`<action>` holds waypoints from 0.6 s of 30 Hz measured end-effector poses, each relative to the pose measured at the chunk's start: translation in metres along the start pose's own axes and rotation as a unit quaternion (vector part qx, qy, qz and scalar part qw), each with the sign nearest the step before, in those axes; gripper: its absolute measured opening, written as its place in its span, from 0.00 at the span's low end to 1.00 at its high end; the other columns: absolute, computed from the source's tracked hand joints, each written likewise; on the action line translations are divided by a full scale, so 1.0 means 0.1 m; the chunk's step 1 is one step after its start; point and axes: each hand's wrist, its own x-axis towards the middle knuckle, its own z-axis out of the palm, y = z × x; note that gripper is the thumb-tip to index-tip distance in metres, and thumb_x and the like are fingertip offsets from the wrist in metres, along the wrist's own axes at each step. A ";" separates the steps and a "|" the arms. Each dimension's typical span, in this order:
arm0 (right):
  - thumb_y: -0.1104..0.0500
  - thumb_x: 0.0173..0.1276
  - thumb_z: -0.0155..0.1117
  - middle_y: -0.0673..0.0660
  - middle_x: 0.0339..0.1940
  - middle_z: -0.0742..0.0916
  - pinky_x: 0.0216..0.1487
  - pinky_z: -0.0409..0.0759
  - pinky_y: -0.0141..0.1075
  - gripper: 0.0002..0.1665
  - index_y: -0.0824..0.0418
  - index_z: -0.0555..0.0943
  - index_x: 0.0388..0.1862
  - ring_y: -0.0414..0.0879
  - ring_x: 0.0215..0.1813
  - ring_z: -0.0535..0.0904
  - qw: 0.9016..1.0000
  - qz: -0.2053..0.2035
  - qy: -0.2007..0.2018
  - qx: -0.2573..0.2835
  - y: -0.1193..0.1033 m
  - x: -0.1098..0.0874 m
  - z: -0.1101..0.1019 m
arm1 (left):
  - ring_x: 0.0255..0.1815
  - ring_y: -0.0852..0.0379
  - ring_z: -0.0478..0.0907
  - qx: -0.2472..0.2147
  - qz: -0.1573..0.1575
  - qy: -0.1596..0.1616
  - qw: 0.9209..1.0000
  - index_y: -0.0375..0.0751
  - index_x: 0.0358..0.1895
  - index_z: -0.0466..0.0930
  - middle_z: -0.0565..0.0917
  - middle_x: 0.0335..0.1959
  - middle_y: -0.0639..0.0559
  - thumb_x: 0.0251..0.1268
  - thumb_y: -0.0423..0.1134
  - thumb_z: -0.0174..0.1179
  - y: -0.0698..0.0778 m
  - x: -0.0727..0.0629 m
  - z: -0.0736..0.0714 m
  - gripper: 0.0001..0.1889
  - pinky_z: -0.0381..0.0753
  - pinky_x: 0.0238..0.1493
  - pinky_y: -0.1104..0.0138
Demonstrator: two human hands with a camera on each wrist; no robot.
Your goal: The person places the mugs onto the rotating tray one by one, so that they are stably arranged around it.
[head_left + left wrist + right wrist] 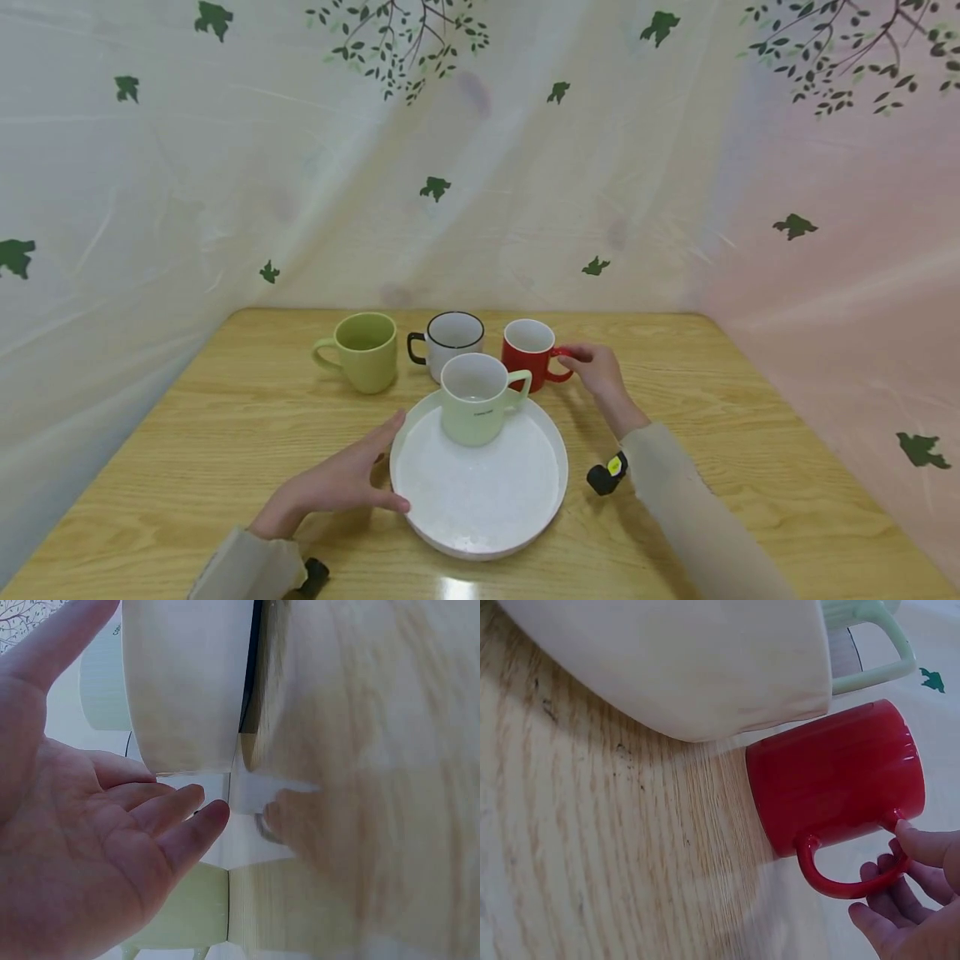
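In the head view a round white tray (480, 500) lies on the table, with a pale green mug (474, 421) standing on its far part. My left hand (337, 479) is at the tray's left side, thumb and fingers spread along the rim; the left wrist view shows its palm (90, 847) facing the tray's wall (187, 690), fingers relaxed. My right hand (596, 371) pinches the handle of a red mug (523, 360), which stands upright behind the tray. The right wrist view shows the thumb on top of that handle (847, 889) and fingers curled around it.
A yellow-green mug (367, 354) stands at the far left of the wooden table (225, 467). Between it and the red mug is a white mug with a black rim (453, 337), partly hidden by the pale green mug. A leaf-patterned curtain (510, 233) hangs behind.
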 end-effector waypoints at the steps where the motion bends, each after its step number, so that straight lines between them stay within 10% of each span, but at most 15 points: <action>1: 0.60 0.72 0.59 0.68 0.59 0.82 0.66 0.75 0.48 0.20 0.68 0.78 0.59 0.58 0.61 0.76 1.000 -0.002 -0.001 -0.003 0.01 0.00 -0.01 | 0.78 0.32 0.45 0.001 0.001 0.000 1.000 0.26 0.76 0.38 0.42 0.78 0.30 0.49 0.51 0.74 0.00 0.00 0.00 0.62 0.51 0.74 0.41; 18: 0.61 0.69 0.63 0.67 0.51 0.86 0.56 0.84 0.43 0.17 0.68 0.82 0.53 0.56 0.51 0.82 0.999 -0.021 0.026 -0.011 0.08 -0.10 -0.02 | 0.77 0.32 0.49 0.003 -0.006 -0.008 1.000 0.26 0.75 0.40 0.46 0.77 0.29 0.49 0.52 0.74 -0.01 0.01 0.00 0.61 0.52 0.74 0.41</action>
